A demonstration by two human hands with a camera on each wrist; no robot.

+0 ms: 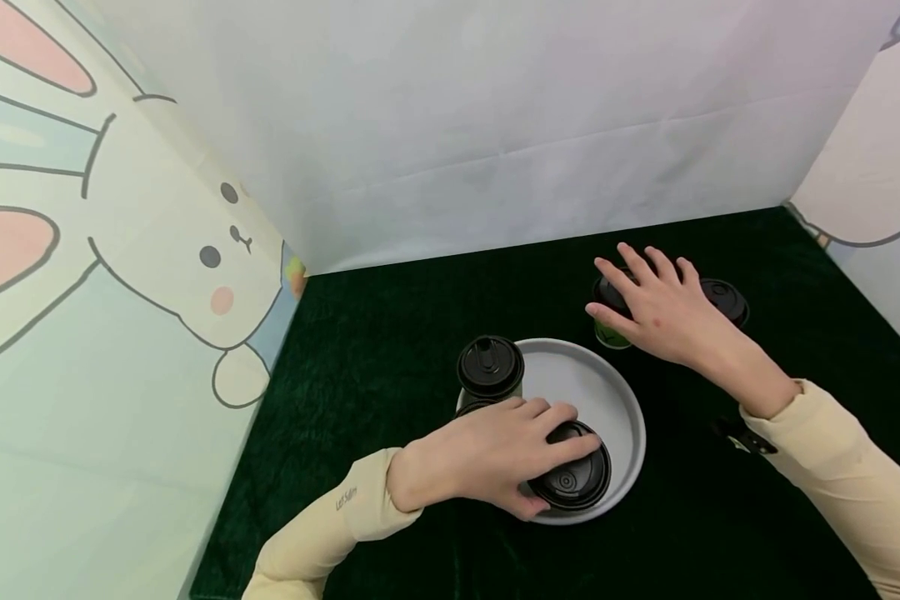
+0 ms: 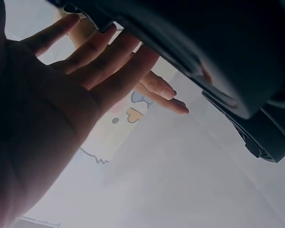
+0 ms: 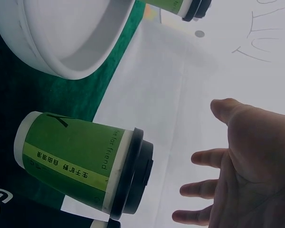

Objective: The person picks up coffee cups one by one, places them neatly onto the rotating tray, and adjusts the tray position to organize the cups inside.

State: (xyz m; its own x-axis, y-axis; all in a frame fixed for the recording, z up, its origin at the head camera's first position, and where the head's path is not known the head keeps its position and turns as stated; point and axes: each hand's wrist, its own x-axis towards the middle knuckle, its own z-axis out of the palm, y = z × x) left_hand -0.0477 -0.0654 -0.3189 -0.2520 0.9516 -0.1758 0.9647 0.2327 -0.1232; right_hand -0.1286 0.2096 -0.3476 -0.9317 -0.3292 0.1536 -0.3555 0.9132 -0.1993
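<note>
My left hand hovers low over a lidded paper cup on the round tray, its extended fingers and thumb spread across the black lid. In the left wrist view those fingers look nearly straight beside dark lids. My right hand, fingers spread, is above a green paper cup that it partly hides. The right wrist view shows this green cup with its black lid, apart from the right fingers.
Another lidded cup stands at the tray's back left, with one more lid half hidden behind my left hand. Right of the green cup is another black lid. Dark green cloth covers the table, with a pale wall sheet behind.
</note>
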